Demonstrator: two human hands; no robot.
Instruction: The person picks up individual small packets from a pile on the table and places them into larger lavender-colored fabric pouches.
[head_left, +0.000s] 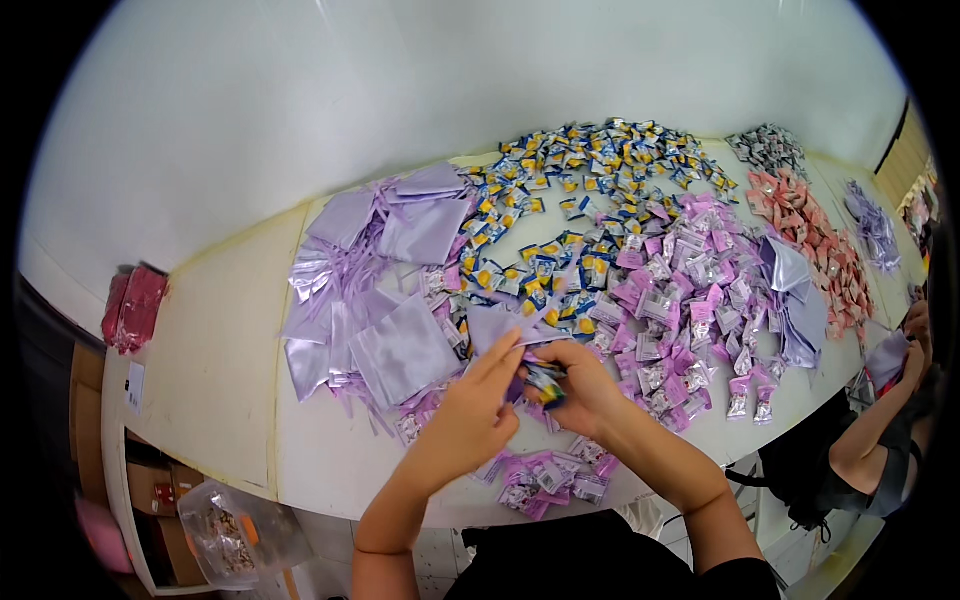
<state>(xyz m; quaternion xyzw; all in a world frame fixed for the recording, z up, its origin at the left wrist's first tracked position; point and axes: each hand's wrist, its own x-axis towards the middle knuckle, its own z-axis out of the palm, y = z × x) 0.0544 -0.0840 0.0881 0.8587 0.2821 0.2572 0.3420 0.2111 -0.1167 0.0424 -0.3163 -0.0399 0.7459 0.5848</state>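
A lilac satin drawstring pouch is held over the table, its ribbons trailing upward. My left hand grips it, with the index finger extended across the fabric. In my right hand are a few blue-and-yellow wrapped sweets, close against the pouch; its opening is hidden by my fingers. To the left lies a heap of flat lilac pouches with tangled ribbons. Blue-and-yellow sweets spread behind my hands. Pink-and-silver wrapped sweets are piled to the right, and a smaller group sits at the table's front edge.
Further right are orange-pink packets, grey packets, and more lilac pouches. Another person's hands hold a pouch at the right rim. Red plastic-wrapped bundles lie on the table's left end. Below stands a clear plastic bin.
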